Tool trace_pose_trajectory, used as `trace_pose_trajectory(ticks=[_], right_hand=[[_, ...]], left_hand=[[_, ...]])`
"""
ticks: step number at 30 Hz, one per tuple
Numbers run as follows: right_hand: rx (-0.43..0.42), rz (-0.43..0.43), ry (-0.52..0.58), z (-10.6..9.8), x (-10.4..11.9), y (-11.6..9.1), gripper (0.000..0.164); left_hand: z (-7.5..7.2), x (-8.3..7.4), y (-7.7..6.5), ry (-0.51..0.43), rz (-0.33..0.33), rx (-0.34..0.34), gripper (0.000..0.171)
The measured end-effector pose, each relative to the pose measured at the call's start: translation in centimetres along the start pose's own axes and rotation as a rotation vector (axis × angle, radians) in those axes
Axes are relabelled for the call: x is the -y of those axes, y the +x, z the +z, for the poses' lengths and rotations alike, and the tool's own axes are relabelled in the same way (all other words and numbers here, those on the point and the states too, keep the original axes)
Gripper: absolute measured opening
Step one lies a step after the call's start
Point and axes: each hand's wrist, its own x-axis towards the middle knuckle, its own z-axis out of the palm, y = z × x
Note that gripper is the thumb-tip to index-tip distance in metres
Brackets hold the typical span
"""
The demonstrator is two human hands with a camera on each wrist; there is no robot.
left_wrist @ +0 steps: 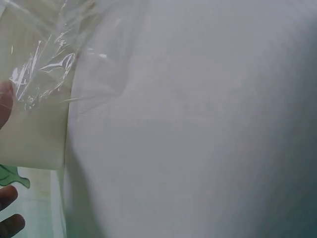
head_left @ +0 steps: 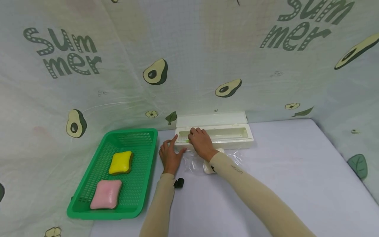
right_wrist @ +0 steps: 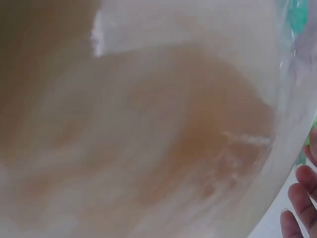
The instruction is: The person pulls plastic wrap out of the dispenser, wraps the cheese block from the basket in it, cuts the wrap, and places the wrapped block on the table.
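A long white cling film box stands on the table with its lid raised. My left hand is at its left end, thumb against the front face, other fingers spread past the end. My right hand bends over the box's front top edge, its fingers curled at a small green slider. Clear film hangs from the front onto the table. A cream-white sponge-like pad lies by the film, partly hidden under my right wrist. The right wrist view is mostly blurred by film.
To the left stands a green basket holding a yellow cushion-shaped pad and a pink one. Patterned cloth hangs close behind the box. A white cloth covers the table.
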Motion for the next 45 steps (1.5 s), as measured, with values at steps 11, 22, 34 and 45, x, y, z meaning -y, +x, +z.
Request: trace_pose_trajectory(ticks=[11,22,34,45], right_hand=[[-0.019,0.027,0.033,-1.2,-4.0,-3.0,0.014],[-0.098,0.0,0.056,-2.0,-7.3,-5.9,0.011],[-0.095,-0.019,0.02,-2.2,-8.8,-6.6,0.015],[-0.073,0.016,-0.008,-3.3,-11.6,-8.5,0.014]], left_hand=[[0.1,0.2,0.1,-0.029,-0.004,0.025,0.076],[0.1,0.5,0.0,-0.032,-0.009,0.029,0.076],[0.2,0.3,0.1,-0.021,0.003,0.033,0.077],[-0.2,0.6,0.3,-0.023,0.017,0.044,0.078]])
